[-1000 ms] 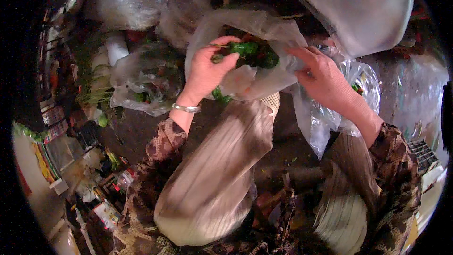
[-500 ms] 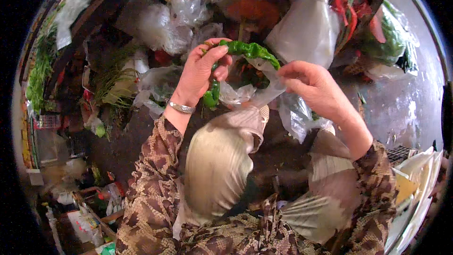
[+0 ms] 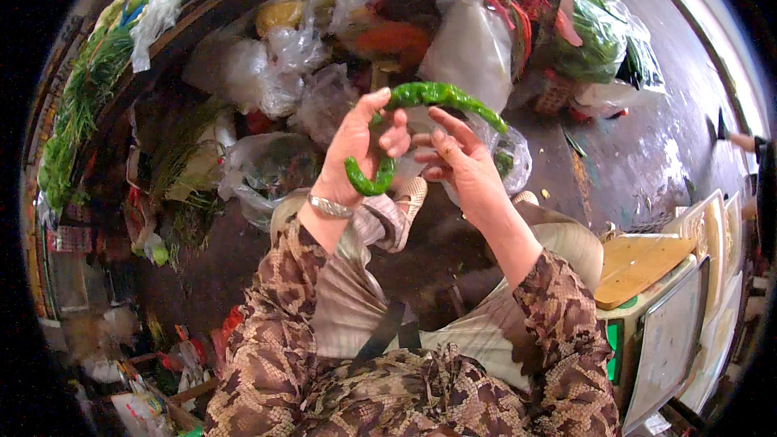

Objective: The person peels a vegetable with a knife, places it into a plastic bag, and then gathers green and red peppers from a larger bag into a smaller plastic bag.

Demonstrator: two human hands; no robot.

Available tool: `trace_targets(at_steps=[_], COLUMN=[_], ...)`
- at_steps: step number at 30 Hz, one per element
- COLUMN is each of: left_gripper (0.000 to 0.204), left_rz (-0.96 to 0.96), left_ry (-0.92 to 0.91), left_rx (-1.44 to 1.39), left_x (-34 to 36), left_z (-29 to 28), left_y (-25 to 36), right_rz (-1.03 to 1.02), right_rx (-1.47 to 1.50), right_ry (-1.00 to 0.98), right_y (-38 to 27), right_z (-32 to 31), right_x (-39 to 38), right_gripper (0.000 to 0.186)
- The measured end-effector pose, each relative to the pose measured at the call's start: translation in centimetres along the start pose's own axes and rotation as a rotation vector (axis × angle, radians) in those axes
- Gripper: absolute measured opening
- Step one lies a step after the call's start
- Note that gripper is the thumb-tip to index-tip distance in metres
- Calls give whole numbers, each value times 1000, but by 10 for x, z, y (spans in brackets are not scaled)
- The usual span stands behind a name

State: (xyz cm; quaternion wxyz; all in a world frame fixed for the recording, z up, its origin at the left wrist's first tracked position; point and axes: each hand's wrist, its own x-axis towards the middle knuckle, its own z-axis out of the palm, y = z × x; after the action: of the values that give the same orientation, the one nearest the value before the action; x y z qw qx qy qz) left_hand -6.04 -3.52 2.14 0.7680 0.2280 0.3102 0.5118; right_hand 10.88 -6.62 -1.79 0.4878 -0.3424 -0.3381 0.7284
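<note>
In front of me my left hand [image 3: 356, 150] is curled around green chili peppers. One long wrinkled pepper [image 3: 445, 97] arches out from its fingertips toward the right. A second, curled pepper [image 3: 371, 180] hangs below the palm. Just under the long pepper is my right hand [image 3: 469, 166], its fingers spread and pointing at the left hand, with nothing clearly gripped. A clear plastic bag [image 3: 511, 158] with something green in it is partly behind my right hand. Any pepper stems inside the left hand are hidden.
An open clear bag [image 3: 263, 170] lies left of my knees. Full plastic bags [image 3: 267, 57] and a large white bag [image 3: 469, 44] sit beyond my hands. Leafy greens [image 3: 73, 137] line the shelf at left. A wooden board [image 3: 643, 267] rests on a box at right.
My right hand has let go of the long pepper's tip, moved left and spread its fingers. My left hand still holds the peppers. The whole view has shifted, showing more at right.
</note>
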Motion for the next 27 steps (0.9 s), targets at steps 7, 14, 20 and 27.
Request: trace_targets(at_steps=[7,14,20,27], left_gripper=[22,25,29,51], left_rz=[-86,-163,-88,-28], left_ry=[61,-2,172,-48], left_rx=[14,90,81,38], left_x=[3,10,15,19], left_z=[-1,1,-14,-35], left_y=[-35,-35,-20,-8], right_rz=[-29,-103,-305,69], right_rx=[304,111,-36,-394], right_ry=[81,202,338,209], right_y=[2,-11,-51,-41], right_z=[-17,-26,-39,-42], right_x=[15,22,26,22], right_gripper=[42,26,25,23])
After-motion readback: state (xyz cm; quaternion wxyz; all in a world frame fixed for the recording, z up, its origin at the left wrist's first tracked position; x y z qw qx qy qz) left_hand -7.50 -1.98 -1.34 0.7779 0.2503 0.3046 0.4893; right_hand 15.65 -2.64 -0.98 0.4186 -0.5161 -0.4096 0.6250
